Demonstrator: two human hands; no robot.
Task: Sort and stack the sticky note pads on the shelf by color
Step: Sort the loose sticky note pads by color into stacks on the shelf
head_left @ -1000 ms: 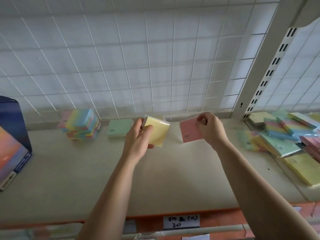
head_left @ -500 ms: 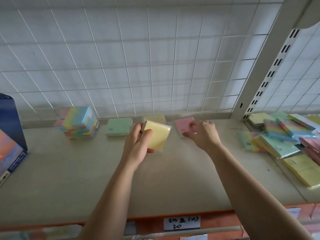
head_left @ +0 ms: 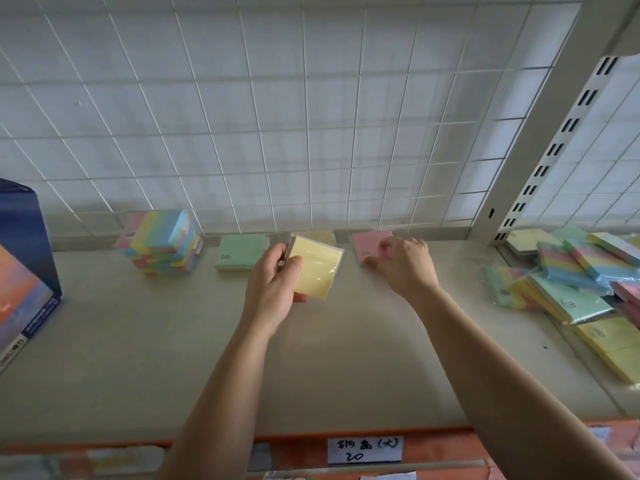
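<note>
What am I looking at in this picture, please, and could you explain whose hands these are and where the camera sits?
There is no machine here: a person sorts sticky note pads with bare hands. The single picture comes from a camera worn on the head, looking forward and down. The left hand holds a wrapped yellow pad above the shelf. The right hand pinches the near edge of a pink pad lying flat at the back. Along the back also lie a second yellow pad, a green pad and a rainbow stack. A loose pile of mixed pads lies at the right, and a blue box stands at the left.
</note>
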